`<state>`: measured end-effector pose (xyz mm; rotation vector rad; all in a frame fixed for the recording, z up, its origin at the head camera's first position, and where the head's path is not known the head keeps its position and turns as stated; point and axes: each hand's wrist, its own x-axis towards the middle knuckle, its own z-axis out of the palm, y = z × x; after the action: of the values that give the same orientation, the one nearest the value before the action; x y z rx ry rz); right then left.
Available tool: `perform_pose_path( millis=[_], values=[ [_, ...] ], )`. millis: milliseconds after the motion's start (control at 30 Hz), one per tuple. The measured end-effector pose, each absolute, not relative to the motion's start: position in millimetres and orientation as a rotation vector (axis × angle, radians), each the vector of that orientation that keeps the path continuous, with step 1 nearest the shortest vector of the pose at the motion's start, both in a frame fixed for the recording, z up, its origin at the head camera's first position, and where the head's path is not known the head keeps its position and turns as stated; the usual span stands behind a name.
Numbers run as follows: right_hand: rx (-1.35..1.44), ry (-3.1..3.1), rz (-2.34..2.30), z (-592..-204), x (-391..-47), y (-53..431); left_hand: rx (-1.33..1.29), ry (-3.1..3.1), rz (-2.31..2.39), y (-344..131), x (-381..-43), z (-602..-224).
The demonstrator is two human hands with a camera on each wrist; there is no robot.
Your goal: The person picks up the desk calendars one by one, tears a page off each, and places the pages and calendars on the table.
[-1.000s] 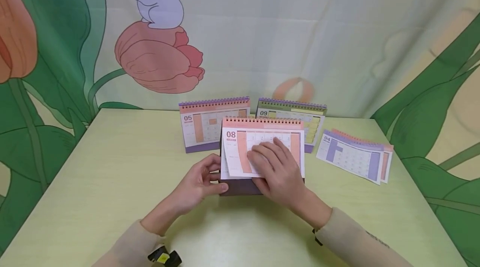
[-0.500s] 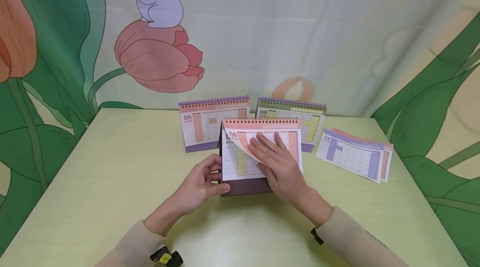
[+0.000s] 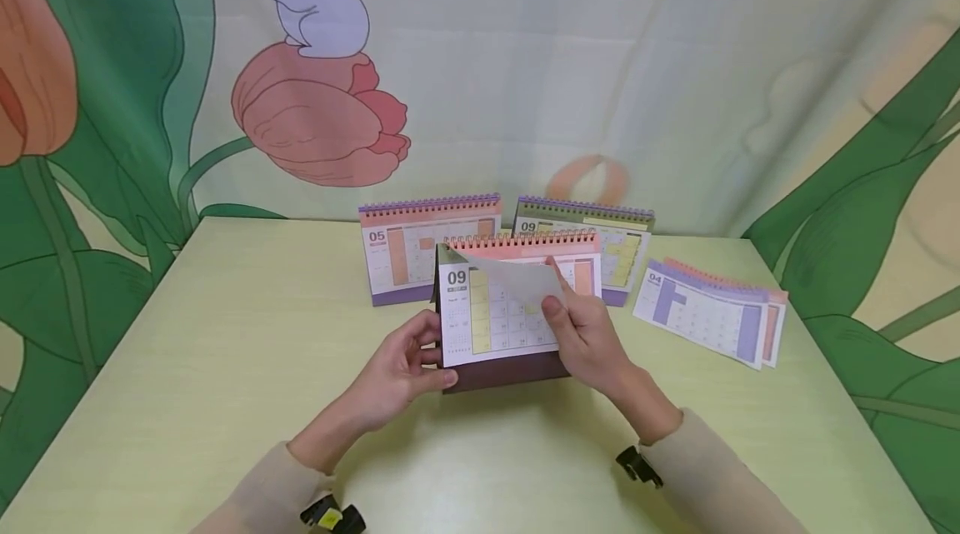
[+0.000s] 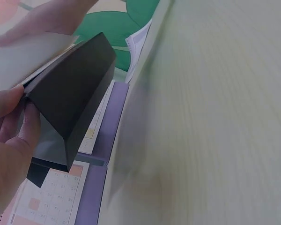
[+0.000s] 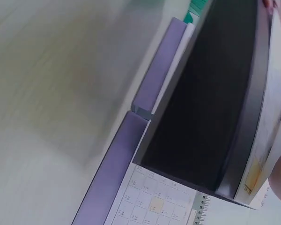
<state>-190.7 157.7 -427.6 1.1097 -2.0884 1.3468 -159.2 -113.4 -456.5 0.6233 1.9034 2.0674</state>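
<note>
A spiral-bound desk calendar [image 3: 495, 326] with a dark stand [image 3: 510, 373] is held up in the middle of the head view, its 09 sheet partly showing. My left hand [image 3: 393, 363] grips the stand's lower left edge, thumb in front and fingers behind. With thumb and fingers my right hand [image 3: 592, 338] pinches a lifted page [image 3: 517, 276], whose pale back curls over the 09 sheet. Part of a pink-topped 08 page stays visible at the upper right. From the left wrist, the black stand [image 4: 75, 89] appears hollow and folded, with my left fingers at its edge.
Behind stand two more calendars, a pink 05 one [image 3: 397, 259] and a green 09 one [image 3: 633, 255], near the table's back edge. Loose calendar sheets [image 3: 705, 309] lie at the right, a purple 04 one on top. A printed curtain [image 3: 487, 101] hangs behind the table.
My right hand has turned from lying flat over the 08 page to pinching a lifted page. More of the 09 sheet is uncovered. The left hand keeps its grip.
</note>
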Motion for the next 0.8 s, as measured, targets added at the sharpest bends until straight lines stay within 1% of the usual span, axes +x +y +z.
perform_pose_path(
  millis=[200, 367, 600, 800],
  values=[
    [1.104, -2.017, 1.340, -425.9, -193.1, 152.8, 0.618, 1.916, 2.080, -111.4, -158.3, -455.8],
    [1.093, -1.965, 1.298, -430.8, -187.6, 148.1, 0.607, 1.930, 2.084, -110.9, -157.0, -457.0],
    [1.039, -1.935, 1.218, -433.9, -187.3, 140.3, 0.656, 1.932, 2.121, -110.0, -156.9, -452.5],
    [1.010, -1.924, 1.440, -440.4, -186.2, 138.3, 0.672, 1.944, 2.120, -111.0, -158.6, -450.9]
  ],
)
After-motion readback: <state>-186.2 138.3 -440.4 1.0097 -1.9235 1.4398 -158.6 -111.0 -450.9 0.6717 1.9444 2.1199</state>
